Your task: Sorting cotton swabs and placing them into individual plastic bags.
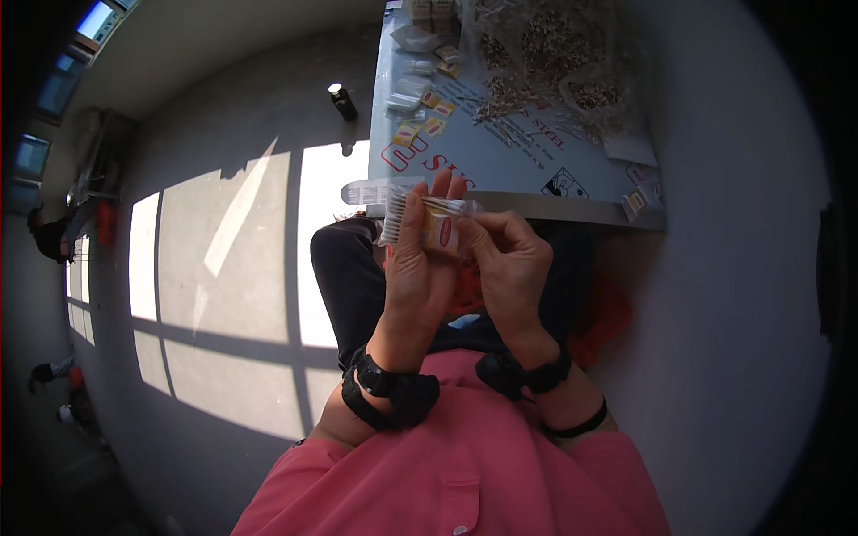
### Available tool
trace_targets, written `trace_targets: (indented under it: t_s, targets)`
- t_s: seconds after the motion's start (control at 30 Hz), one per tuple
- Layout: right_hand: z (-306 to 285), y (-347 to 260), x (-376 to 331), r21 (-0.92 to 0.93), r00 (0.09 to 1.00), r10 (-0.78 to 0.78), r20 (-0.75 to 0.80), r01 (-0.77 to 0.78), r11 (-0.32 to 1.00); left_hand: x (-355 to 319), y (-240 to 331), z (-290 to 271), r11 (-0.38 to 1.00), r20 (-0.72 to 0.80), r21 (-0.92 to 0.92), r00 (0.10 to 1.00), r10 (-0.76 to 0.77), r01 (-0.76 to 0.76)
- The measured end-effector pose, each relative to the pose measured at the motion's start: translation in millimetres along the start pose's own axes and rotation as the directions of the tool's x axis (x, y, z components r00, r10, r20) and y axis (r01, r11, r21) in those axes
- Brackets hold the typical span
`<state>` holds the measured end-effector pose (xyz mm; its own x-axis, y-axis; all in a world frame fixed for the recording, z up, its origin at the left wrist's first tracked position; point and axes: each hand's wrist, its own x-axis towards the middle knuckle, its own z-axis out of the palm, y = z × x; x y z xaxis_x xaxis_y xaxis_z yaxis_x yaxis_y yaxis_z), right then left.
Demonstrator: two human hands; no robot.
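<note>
Just over the table's near edge, a small clear bag of cotton swabs (441, 230) with a yellow and red label is held in both hands. My left hand (413, 268) grips its left side, thumb across the front and fingers behind. White swab tips show in a row by that thumb. At the bag's right end, my right hand (517, 268) pinches the plastic between thumb and fingers. Whether that end is sealed cannot be made out.
On the table (483, 165) lie a large plastic bag of loose swabs (554, 45), several yellow labels (434, 127) and clear small bags (409, 94). Another filled packet (638, 201) rests at the right front corner. A dark bottle (343, 104) stands on the floor, left.
</note>
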<state>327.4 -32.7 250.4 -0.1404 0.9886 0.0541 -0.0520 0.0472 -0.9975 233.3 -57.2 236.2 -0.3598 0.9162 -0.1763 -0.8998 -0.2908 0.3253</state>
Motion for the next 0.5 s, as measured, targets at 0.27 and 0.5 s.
trace_targets:
  t_s: [0.27,0.5]
  targets:
    - [3.1,0.0,0.5,-0.069,0.996,-0.09,0.009,0.091,0.994,-2.1,-4.1,-0.6,0.998,-0.014,-0.064,1.0,0.01,-0.011]
    - [0.9,-4.7,6.6,-0.147,0.99,-0.113,0.082,0.124,0.981,-1.2,-7.0,-1.4,0.996,-0.027,-0.09,0.999,-0.018,0.016]
